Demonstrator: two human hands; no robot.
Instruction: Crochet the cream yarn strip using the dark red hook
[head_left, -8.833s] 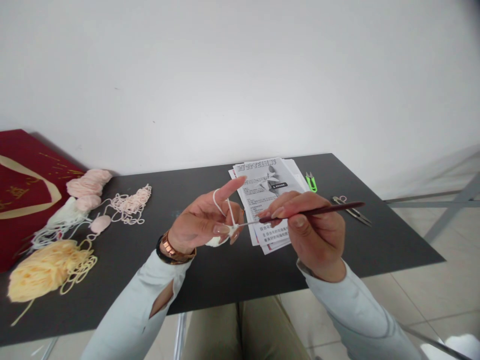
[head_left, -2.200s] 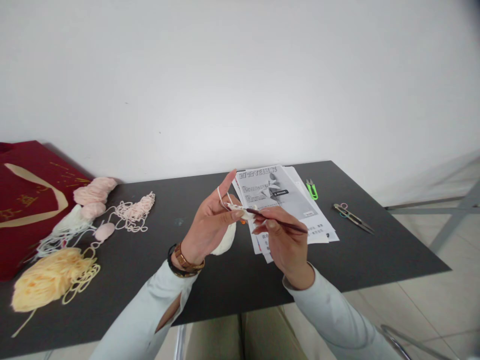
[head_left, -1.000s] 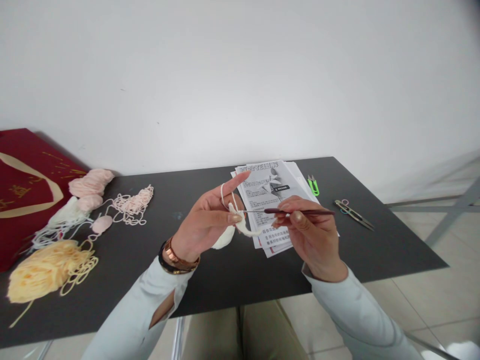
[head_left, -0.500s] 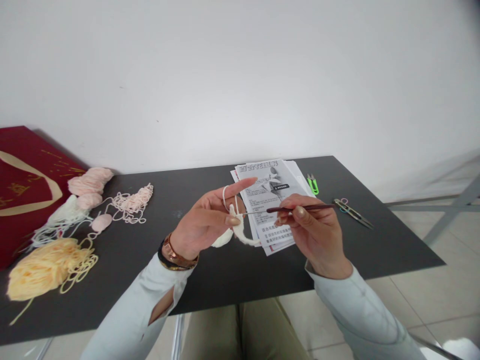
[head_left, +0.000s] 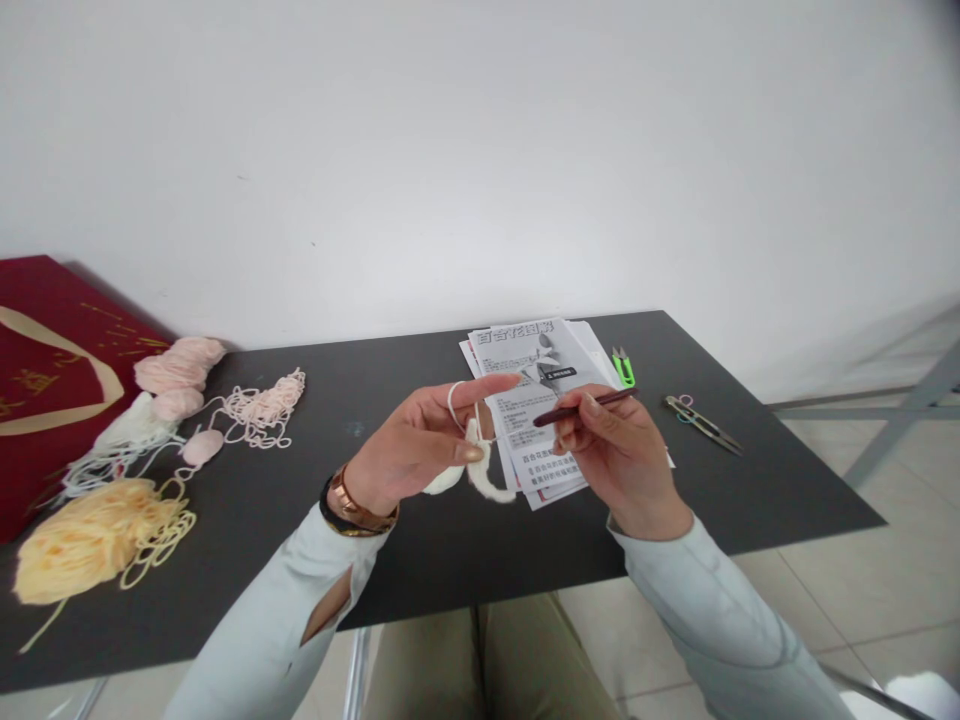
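The left hand [head_left: 420,440] pinches a curved piece of white crocheted yarn [head_left: 480,472] between thumb and fingers, a white strand [head_left: 451,401] looped round its outstretched index finger. Rightward, over printed white paper sheets [head_left: 517,405], a slim, dark red-brown-handled hook [head_left: 574,409] is clamped in the right hand [head_left: 624,452].

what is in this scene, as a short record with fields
left hand: pinches white yarn piece, strand looped round index finger
right hand: holds dark-handled hook
yarn at left: pink yarn, white skein, yellow yarn, near red bag
papers: printed sheets on black table
cutters: green snips, metal snips, right of sheets
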